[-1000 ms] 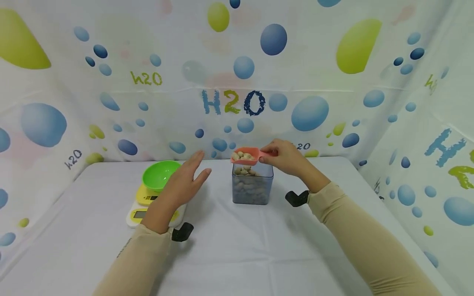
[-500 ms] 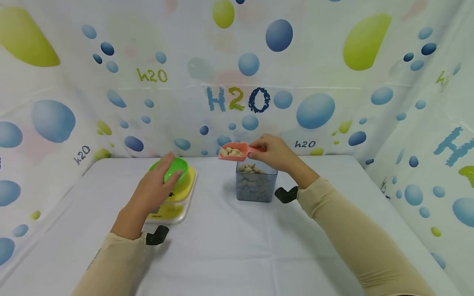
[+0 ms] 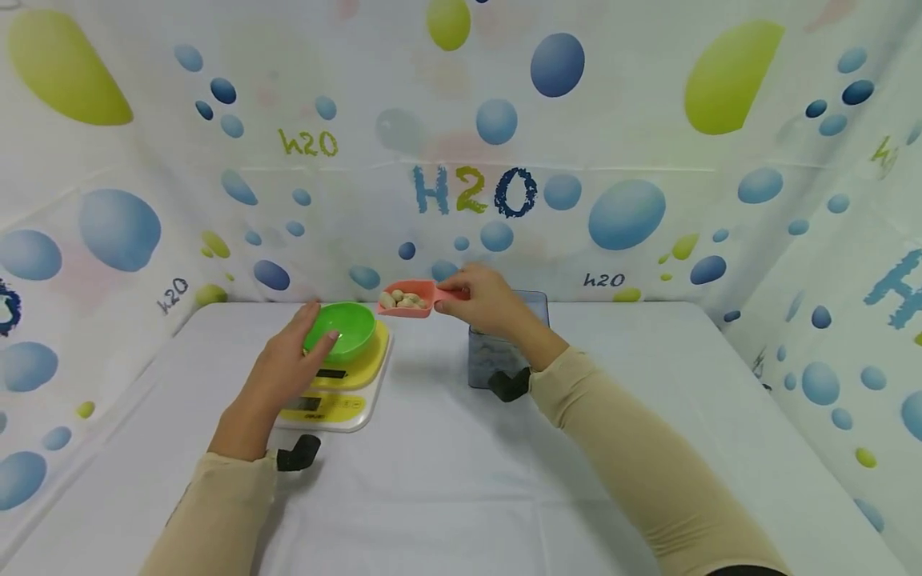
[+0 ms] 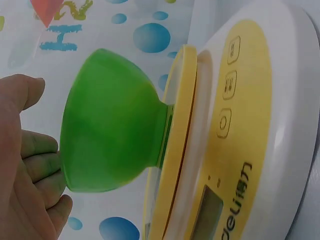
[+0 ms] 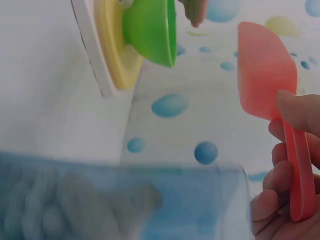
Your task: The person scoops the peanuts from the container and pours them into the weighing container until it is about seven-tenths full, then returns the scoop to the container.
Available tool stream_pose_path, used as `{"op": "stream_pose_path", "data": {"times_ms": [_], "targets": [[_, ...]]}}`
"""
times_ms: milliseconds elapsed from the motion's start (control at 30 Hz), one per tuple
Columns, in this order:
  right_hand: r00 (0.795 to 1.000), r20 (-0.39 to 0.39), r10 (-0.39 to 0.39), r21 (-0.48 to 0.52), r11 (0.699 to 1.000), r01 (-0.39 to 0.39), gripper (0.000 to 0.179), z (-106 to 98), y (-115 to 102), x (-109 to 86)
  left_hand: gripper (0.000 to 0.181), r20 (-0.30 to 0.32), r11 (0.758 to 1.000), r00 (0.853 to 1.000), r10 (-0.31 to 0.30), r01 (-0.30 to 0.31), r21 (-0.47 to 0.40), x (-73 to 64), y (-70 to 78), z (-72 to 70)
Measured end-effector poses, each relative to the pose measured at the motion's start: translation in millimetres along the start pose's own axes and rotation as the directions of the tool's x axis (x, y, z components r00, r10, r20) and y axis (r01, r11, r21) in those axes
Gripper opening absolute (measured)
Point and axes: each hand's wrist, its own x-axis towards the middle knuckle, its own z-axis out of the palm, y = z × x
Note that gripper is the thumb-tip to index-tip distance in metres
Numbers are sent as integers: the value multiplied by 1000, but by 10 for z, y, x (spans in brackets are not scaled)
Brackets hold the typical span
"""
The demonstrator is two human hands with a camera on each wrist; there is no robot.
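My right hand [image 3: 490,302] pinches the handle of a pink-red scoop [image 3: 430,297] loaded with pale nuts [image 3: 405,301] that look like unshelled peanuts. The scoop hangs level, just right of a green bowl [image 3: 353,332] and slightly above its rim. That bowl stands on the yellow platform of a white and yellow kitchen scale [image 3: 327,408]. Beside the bowl's left side is my left hand [image 3: 282,372], thumb spread apart. In the left wrist view its fingers [image 4: 42,167] reach the bowl's rim [image 4: 75,115]. The nuts are hidden behind the scoop [image 5: 265,70] in the right wrist view.
A translucent blue-grey square bin [image 3: 484,360] stands right of the scale, partly behind my right wrist. Nuts [image 5: 85,205] fill part of it in the right wrist view. A white cloth [image 3: 432,480] covers the table, with a printed curtain [image 3: 346,200] behind.
My right hand has carried the loaded scoop left, from above the bin to near the bowl. My left hand has moved left, from in front of the bowl to its left side.
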Motion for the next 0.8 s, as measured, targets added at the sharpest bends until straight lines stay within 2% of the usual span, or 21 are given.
{"op": "stream_pose_path", "data": {"times_ms": [300,467,667,800], "targets": [[1000,21,-10,-4,1000,10,32,300,-142,204,85,60,997,996,-67,69,-27,3,-149,-45],[998,59,-23,-7,1000,23,34,392,-209,260,91,98,995,991,-92,95,-26,15,-155,-47],[997,75,3,-81,997,4,34,481,-249,295,97,140,993,983,-117,121,-15,24,-170,-39],[997,73,-16,-159,987,27,34,542,-277,318,101,152,991,980,-129,131,-5,14,-199,-36]]}}
